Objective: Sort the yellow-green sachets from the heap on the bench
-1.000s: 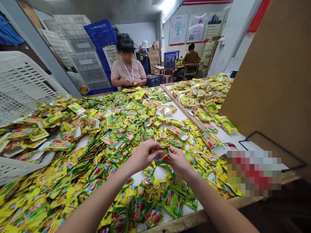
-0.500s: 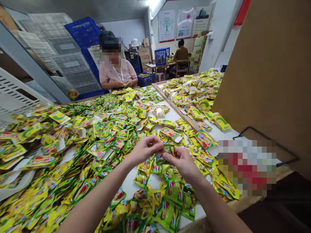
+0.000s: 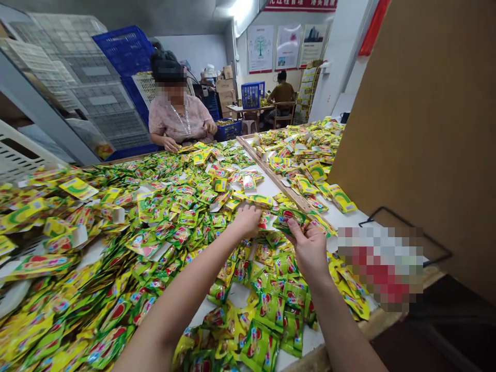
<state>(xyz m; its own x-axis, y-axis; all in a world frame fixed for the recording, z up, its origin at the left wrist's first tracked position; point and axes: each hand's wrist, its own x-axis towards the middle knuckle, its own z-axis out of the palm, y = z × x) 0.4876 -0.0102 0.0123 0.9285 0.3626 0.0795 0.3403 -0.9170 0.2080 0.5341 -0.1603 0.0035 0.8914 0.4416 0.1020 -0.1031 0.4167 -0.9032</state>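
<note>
A white table (image 3: 271,182) is heaped with several green and yellow sachets (image 3: 182,206) printed with red fruit. My left hand (image 3: 247,219) reaches forward into the pile, its fingers curled down on the packets just beyond it. What it grips, if anything, is hidden. My right hand (image 3: 309,248) is closed on a small stack of the sachets (image 3: 292,216), thumb on top, held just above the table. More of these packets lie in a loose fan below my forearms at the near edge.
A wooden rail (image 3: 277,178) divides off a second heap of sachets (image 3: 306,150) to the right. A large cardboard sheet (image 3: 422,119) leans at right. A white crate (image 3: 23,155) sits at left. A person in pink (image 3: 176,116) works across the table; another sits further back.
My hands, which worked one sachet together between them, have parted. The left reached forward into the pile; the right moved right and now holds a stack of sachets.
</note>
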